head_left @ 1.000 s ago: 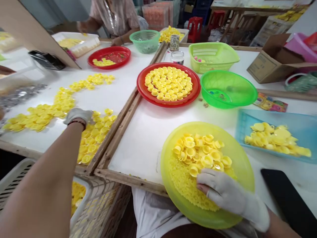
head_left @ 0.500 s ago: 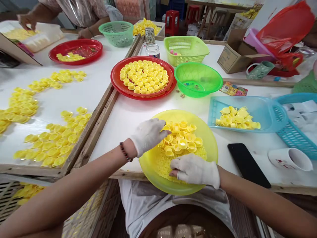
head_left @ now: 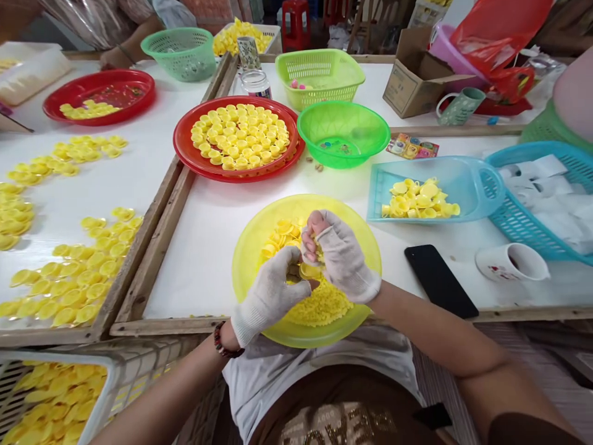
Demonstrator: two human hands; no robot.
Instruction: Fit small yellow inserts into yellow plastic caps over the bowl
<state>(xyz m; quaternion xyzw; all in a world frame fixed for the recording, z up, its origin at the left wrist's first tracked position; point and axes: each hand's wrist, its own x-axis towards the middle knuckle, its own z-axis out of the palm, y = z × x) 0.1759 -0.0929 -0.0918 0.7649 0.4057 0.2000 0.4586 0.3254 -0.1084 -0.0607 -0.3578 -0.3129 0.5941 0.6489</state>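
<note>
Both hands wear white gloves with bare fingertips, over a yellow basin [head_left: 248, 247]. My left hand [head_left: 275, 287] is closed on a small yellow plastic cup [head_left: 309, 271], partly hidden by the fingers. My right hand [head_left: 345, 256] is curled just above that cup, with yellow granules [head_left: 319, 252] showing between fingers and palm. Beneath the hands lies a bed of loose yellow granules [head_left: 319, 309]. A pile of yellow cups with lids [head_left: 281, 236] rests at the basin's far left, partly covered by the hands.
Red trays [head_left: 185, 145] hold rows of yellow cups behind the basin. To the right are a blue scoop tray [head_left: 377, 191] with cups, a black phone [head_left: 440, 281] and a white mug [head_left: 495, 262]. A wooden ledge [head_left: 157, 247] divides the table. A co-worker's arm [head_left: 139, 40] is at back left.
My left hand has come back from the cup pile with a cup. My right hand has lifted from the granules, holding some, and met the left hand over the basin. The view has shifted right.
</note>
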